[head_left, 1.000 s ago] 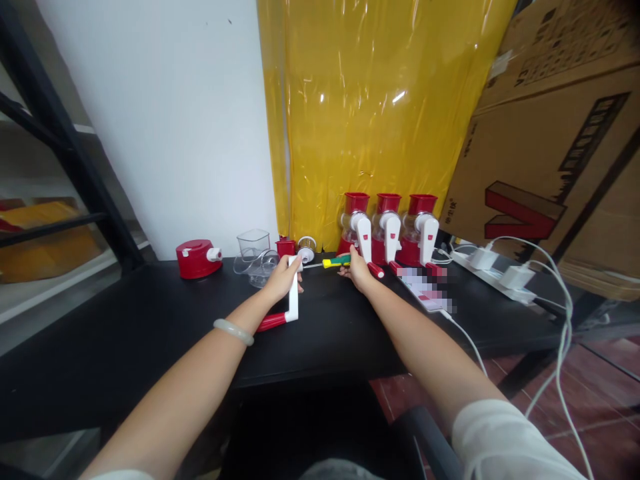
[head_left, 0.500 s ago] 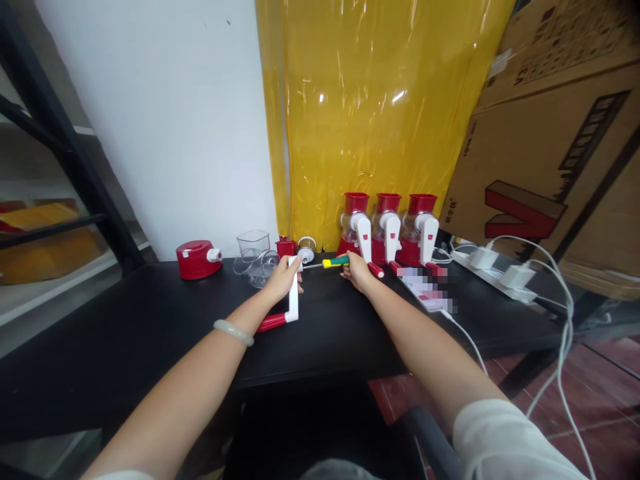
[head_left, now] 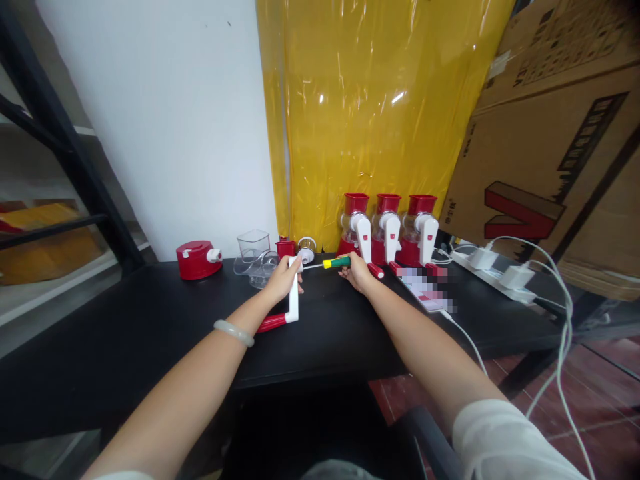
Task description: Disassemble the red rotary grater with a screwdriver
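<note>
My left hand [head_left: 284,280] is closed around the upper end of a white crank handle [head_left: 293,303], whose red grip [head_left: 273,323] points left below the wrist. In my right hand [head_left: 356,272] is a screwdriver [head_left: 336,263] with a green and yellow handle. Its thin shaft runs left to the white end of the crank; whether the tip sits in a screw cannot be made out. Just behind my left hand are a clear plastic hopper housing [head_left: 255,257], a small red part [head_left: 286,248] and a metal grater drum [head_left: 306,249].
A red base [head_left: 195,260] stands at the left on the black table [head_left: 320,353]. Three red-and-white rotary graters [head_left: 387,230] line the back right. A phone [head_left: 423,290] on a cable and a power strip [head_left: 500,277] lie further right, before a large cardboard box [head_left: 545,160].
Both hands keep their places. The screwdriver handle appears slightly turned in my right hand, with the fingers shifted a little.
</note>
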`<state>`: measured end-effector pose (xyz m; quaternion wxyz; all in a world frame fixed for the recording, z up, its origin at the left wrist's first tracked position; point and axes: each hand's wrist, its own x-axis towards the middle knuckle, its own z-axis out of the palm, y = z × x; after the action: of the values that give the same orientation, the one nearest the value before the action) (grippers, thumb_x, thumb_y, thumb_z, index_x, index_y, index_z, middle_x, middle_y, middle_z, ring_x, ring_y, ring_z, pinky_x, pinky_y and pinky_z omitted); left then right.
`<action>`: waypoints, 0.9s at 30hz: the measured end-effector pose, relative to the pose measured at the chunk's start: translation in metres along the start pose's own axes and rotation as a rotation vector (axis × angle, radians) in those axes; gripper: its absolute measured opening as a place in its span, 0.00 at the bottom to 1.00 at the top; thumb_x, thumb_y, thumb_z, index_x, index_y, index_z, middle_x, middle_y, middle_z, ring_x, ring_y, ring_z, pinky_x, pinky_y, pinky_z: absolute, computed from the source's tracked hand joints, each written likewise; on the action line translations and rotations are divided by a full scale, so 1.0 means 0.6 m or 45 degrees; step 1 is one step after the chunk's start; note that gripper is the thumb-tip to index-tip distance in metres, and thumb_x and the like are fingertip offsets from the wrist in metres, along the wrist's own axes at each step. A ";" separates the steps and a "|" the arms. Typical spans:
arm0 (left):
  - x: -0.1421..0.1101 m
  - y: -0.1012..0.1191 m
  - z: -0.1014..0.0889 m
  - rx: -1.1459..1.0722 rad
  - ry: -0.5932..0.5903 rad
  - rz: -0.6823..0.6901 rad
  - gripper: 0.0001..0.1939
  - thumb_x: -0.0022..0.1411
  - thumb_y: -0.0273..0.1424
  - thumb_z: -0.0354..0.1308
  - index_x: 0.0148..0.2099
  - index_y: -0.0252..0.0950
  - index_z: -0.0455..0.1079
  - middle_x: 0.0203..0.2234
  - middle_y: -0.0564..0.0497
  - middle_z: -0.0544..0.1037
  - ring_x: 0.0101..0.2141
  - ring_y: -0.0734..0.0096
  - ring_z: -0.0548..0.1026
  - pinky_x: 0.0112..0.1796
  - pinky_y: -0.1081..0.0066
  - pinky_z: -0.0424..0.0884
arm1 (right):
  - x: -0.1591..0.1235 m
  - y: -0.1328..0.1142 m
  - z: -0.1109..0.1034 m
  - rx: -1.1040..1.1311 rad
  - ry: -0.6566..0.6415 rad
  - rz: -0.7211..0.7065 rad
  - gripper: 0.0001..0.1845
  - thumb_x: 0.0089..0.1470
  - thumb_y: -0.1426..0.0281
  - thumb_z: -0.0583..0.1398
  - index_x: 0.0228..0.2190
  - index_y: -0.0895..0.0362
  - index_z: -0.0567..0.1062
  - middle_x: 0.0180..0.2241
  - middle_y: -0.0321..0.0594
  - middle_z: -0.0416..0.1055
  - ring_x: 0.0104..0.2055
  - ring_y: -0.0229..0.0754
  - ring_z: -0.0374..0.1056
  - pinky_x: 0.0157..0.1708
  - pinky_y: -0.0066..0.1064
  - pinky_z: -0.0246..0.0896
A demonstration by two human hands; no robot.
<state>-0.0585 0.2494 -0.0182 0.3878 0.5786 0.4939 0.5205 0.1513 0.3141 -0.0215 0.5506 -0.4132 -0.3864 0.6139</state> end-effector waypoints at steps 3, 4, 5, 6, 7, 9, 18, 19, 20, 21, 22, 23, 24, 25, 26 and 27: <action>0.001 -0.001 0.000 0.001 -0.005 0.000 0.24 0.64 0.55 0.56 0.40 0.40 0.56 0.19 0.60 0.70 0.13 0.71 0.72 0.16 0.72 0.71 | 0.003 0.002 -0.001 -0.013 0.008 -0.012 0.17 0.64 0.69 0.47 0.28 0.56 0.70 0.11 0.28 0.54 0.14 0.33 0.51 0.23 0.25 0.64; 0.001 -0.001 0.000 0.001 -0.005 -0.001 0.23 0.64 0.54 0.56 0.40 0.40 0.56 0.19 0.60 0.70 0.13 0.71 0.72 0.16 0.72 0.70 | 0.004 0.003 -0.002 -0.032 0.007 -0.026 0.17 0.65 0.66 0.48 0.28 0.56 0.70 0.11 0.28 0.55 0.13 0.33 0.50 0.22 0.25 0.64; 0.001 -0.002 0.000 0.003 -0.005 -0.001 0.23 0.64 0.54 0.56 0.40 0.40 0.56 0.19 0.60 0.70 0.13 0.71 0.72 0.16 0.72 0.70 | 0.005 0.004 -0.003 -0.058 0.002 -0.047 0.18 0.66 0.63 0.48 0.28 0.56 0.70 0.11 0.28 0.55 0.13 0.33 0.50 0.21 0.26 0.63; 0.001 -0.002 0.000 0.004 -0.004 -0.001 0.23 0.65 0.54 0.56 0.40 0.40 0.56 0.19 0.60 0.70 0.13 0.71 0.72 0.15 0.73 0.70 | 0.006 0.005 -0.005 -0.089 -0.001 -0.071 0.19 0.67 0.60 0.49 0.28 0.56 0.69 0.11 0.28 0.55 0.13 0.32 0.49 0.20 0.26 0.63; 0.001 -0.001 0.000 0.005 -0.004 -0.002 0.23 0.65 0.54 0.56 0.40 0.40 0.56 0.19 0.60 0.70 0.13 0.71 0.72 0.15 0.73 0.70 | 0.006 0.006 -0.006 -0.118 -0.003 -0.096 0.20 0.66 0.58 0.50 0.28 0.55 0.69 0.11 0.27 0.54 0.12 0.32 0.49 0.20 0.25 0.62; 0.001 -0.001 -0.001 0.007 -0.005 -0.004 0.23 0.65 0.54 0.56 0.40 0.40 0.57 0.19 0.60 0.70 0.14 0.71 0.73 0.16 0.73 0.70 | 0.006 0.007 -0.007 -0.152 0.000 -0.119 0.19 0.65 0.55 0.53 0.28 0.55 0.68 0.11 0.26 0.53 0.12 0.31 0.47 0.18 0.24 0.61; 0.000 0.001 0.001 0.006 0.002 -0.018 0.23 0.64 0.54 0.56 0.40 0.40 0.56 0.18 0.60 0.70 0.13 0.70 0.73 0.15 0.73 0.69 | 0.006 0.007 -0.001 -0.019 0.009 -0.015 0.13 0.64 0.69 0.49 0.28 0.55 0.67 0.12 0.26 0.53 0.13 0.31 0.48 0.22 0.23 0.63; 0.000 0.002 0.001 0.004 0.001 -0.021 0.23 0.64 0.54 0.56 0.40 0.40 0.56 0.18 0.60 0.70 0.13 0.70 0.73 0.15 0.73 0.69 | 0.006 0.006 0.000 -0.010 0.006 -0.014 0.12 0.63 0.70 0.50 0.28 0.55 0.67 0.12 0.26 0.54 0.13 0.31 0.49 0.23 0.24 0.63; 0.000 0.002 0.001 0.001 0.002 -0.023 0.23 0.64 0.54 0.56 0.40 0.40 0.56 0.18 0.60 0.70 0.13 0.70 0.73 0.16 0.73 0.70 | 0.005 0.006 0.000 -0.003 0.005 -0.014 0.12 0.62 0.72 0.50 0.27 0.55 0.67 0.12 0.26 0.54 0.14 0.31 0.50 0.24 0.24 0.64; 0.000 0.003 0.001 -0.001 0.003 -0.023 0.23 0.64 0.54 0.56 0.40 0.40 0.56 0.18 0.60 0.70 0.13 0.70 0.73 0.16 0.73 0.70 | 0.004 0.005 0.000 0.004 0.004 -0.014 0.11 0.61 0.73 0.50 0.27 0.55 0.67 0.12 0.27 0.54 0.14 0.31 0.50 0.25 0.24 0.65; 0.000 0.003 0.001 -0.002 0.005 -0.023 0.23 0.64 0.54 0.57 0.40 0.40 0.56 0.18 0.60 0.70 0.13 0.71 0.73 0.16 0.73 0.70 | 0.003 0.004 0.000 0.012 0.003 -0.014 0.11 0.60 0.73 0.50 0.27 0.56 0.68 0.13 0.27 0.55 0.14 0.30 0.51 0.26 0.24 0.66; 0.000 0.003 0.001 -0.003 0.007 -0.021 0.23 0.64 0.54 0.57 0.40 0.40 0.56 0.18 0.60 0.70 0.13 0.71 0.73 0.16 0.73 0.69 | 0.002 0.002 0.000 0.018 0.002 -0.014 0.11 0.59 0.74 0.50 0.27 0.56 0.68 0.13 0.28 0.56 0.15 0.30 0.52 0.26 0.24 0.67; 0.000 0.003 0.001 -0.003 0.008 -0.021 0.23 0.64 0.54 0.57 0.40 0.40 0.56 0.18 0.60 0.70 0.13 0.71 0.72 0.15 0.73 0.69 | 0.001 0.001 0.000 0.022 0.000 -0.012 0.11 0.59 0.75 0.50 0.27 0.56 0.69 0.13 0.28 0.56 0.15 0.30 0.53 0.27 0.25 0.68; -0.001 0.003 0.001 -0.003 0.009 -0.022 0.23 0.64 0.54 0.57 0.40 0.40 0.56 0.18 0.60 0.70 0.13 0.70 0.72 0.15 0.74 0.69 | 0.000 0.000 0.001 0.023 -0.001 -0.009 0.12 0.58 0.75 0.49 0.27 0.57 0.69 0.14 0.29 0.57 0.15 0.30 0.54 0.28 0.25 0.68; -0.001 0.003 0.001 -0.002 0.010 -0.023 0.23 0.64 0.54 0.56 0.40 0.40 0.56 0.18 0.60 0.70 0.13 0.70 0.73 0.15 0.73 0.69 | 0.000 0.000 0.001 0.023 -0.001 -0.007 0.12 0.58 0.75 0.49 0.27 0.57 0.70 0.14 0.29 0.58 0.15 0.30 0.54 0.28 0.25 0.68; -0.001 0.003 0.001 -0.003 0.009 -0.025 0.23 0.64 0.54 0.57 0.40 0.40 0.56 0.18 0.60 0.70 0.13 0.70 0.73 0.15 0.73 0.69 | 0.000 0.000 0.000 0.020 0.000 -0.008 0.12 0.58 0.76 0.49 0.27 0.57 0.70 0.14 0.29 0.58 0.15 0.30 0.55 0.28 0.26 0.68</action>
<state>-0.0576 0.2485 -0.0167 0.3919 0.5713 0.5005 0.5192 0.1512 0.3141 -0.0212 0.5556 -0.4076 -0.3830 0.6152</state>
